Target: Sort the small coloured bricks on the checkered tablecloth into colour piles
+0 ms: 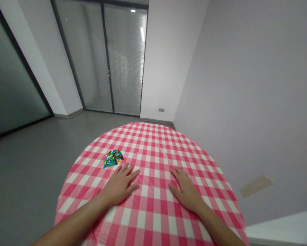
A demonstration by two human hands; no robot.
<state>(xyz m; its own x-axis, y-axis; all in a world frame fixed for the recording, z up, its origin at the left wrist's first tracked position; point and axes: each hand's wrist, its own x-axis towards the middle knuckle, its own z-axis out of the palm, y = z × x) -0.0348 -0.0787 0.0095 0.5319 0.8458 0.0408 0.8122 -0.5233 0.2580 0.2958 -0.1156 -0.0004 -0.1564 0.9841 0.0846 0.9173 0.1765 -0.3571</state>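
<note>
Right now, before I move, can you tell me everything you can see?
Tablecloth: one, pink and white check, covering a round table
Small coloured pieces: many, mostly green, blue and brown, in one heap on the tablecloth
Glass doors with blinds: two, grey, straight ahead
Dark glass panel: one, dark grey, far left
Wall: one, pale grey, right side
Tan patch: one, tan, low on that wall
Floor: one, grey, around the table
Left hand: one, flat on the tablecloth, beside the heap
Right hand: one, flat on the tablecloth
</note>
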